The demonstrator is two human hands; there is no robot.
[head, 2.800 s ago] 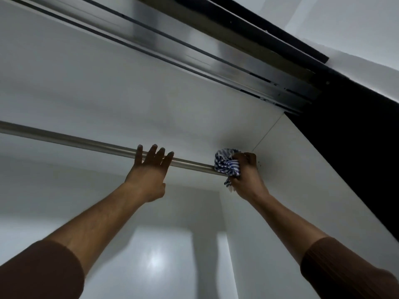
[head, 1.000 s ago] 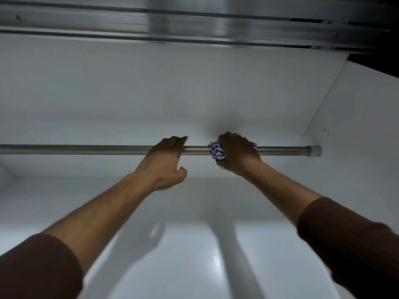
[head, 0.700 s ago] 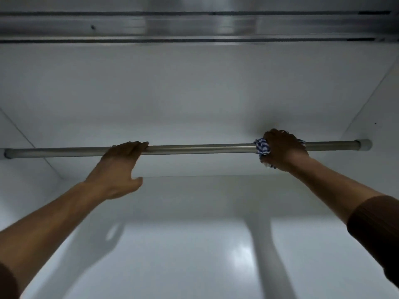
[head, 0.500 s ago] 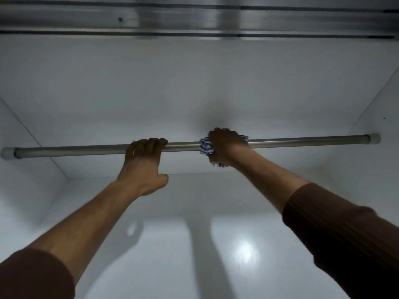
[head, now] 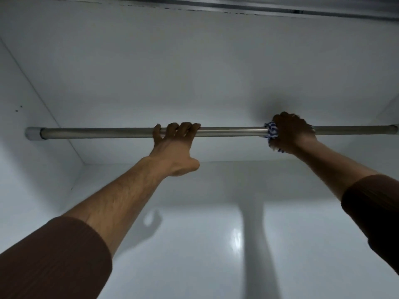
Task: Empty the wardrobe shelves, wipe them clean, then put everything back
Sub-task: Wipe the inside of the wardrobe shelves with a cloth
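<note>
I look up into a white wardrobe compartment. A metal hanging rail [head: 228, 132] runs across it from the left wall to the right wall. My left hand [head: 174, 145] hooks its fingers over the rail near the middle, with the thumb hanging free below. My right hand [head: 290, 132] grips a blue-and-white striped cloth [head: 272, 131] wrapped around the rail further right. Most of the cloth is hidden inside that fist.
The white top panel [head: 194, 72] lies just above the rail. White side walls [head: 32, 169] close in left and right, and a glossy back panel [head: 194, 244] shows below. A metal sliding-door track [head: 280, 7] runs along the top edge.
My right hand has slid the cloth back along the rail to the right, away from my left hand. My left hand stays hooked on the rail.
</note>
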